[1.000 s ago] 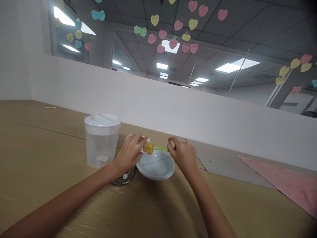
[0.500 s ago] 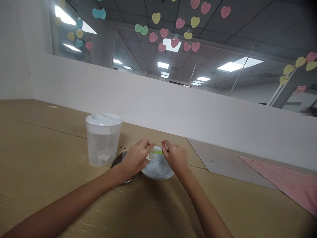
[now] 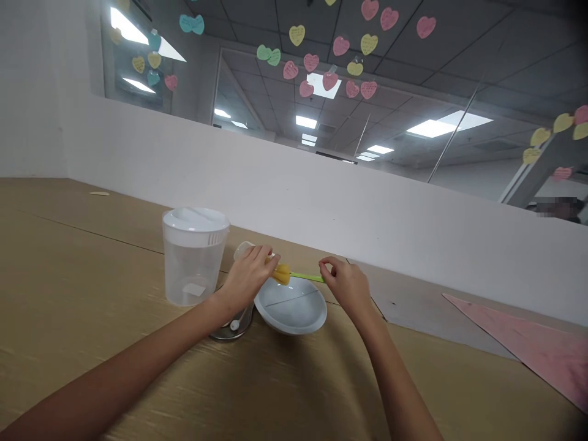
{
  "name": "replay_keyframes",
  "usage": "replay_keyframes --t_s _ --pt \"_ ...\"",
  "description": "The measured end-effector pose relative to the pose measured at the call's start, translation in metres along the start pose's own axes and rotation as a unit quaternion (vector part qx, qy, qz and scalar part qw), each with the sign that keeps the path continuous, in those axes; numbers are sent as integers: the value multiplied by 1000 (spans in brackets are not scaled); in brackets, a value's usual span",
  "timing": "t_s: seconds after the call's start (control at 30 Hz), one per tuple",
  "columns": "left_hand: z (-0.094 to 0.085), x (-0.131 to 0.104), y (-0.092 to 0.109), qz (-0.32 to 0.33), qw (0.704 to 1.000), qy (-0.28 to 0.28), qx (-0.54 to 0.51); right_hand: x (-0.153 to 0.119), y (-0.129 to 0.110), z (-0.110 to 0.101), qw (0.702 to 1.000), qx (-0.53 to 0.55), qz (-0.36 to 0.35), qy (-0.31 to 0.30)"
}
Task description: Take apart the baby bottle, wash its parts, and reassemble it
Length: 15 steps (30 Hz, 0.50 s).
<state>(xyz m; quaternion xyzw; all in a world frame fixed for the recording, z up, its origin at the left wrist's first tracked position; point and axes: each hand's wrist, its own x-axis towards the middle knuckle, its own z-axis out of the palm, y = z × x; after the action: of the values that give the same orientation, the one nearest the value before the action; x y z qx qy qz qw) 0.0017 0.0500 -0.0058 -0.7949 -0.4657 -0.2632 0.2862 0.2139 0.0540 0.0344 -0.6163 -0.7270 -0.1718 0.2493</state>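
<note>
My left hand is closed round a small clear container with a yellow end, tilted over a pale bowl. My right hand pinches the right end of a thin green strip or stick. The strip's left end meets the yellow part above the bowl's far rim. A thin line, which I cannot identify, crosses the bowl. Under my left wrist, a round metal dish holds a small white-tipped item, partly hidden by the wrist.
Left of the hands stands a translucent bucket with a white lid. A pink sheet lies at the right of the brown-covered table. Behind rises a white wall below glass with heart-shaped notes; part of a person shows at far right.
My right hand has moved right and away from my left, with more of the green strip showing between them. The yellow end and the clear container have come into view.
</note>
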Motion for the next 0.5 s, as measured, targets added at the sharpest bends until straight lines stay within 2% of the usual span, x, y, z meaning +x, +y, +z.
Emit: replay_keyframes --t_s 0.1,0.2,0.3,0.37,0.5 --pt "0 1 -5 -10 1000 -4 27 1 4 -4 1000 -4 11 -12" --pt "0 1 -14 -36 999 -18 22 2 13 -10 997 -63 48 -10" --pt "-2 1 -21 -89 992 -29 -79 4 26 -12 987 -116 114 -3" --pt "-7 2 -21 -128 969 -37 -206 7 35 -10 983 -114 144 -27" --pt "-30 3 -5 -174 878 -79 -439 9 47 6 972 -124 171 -107"
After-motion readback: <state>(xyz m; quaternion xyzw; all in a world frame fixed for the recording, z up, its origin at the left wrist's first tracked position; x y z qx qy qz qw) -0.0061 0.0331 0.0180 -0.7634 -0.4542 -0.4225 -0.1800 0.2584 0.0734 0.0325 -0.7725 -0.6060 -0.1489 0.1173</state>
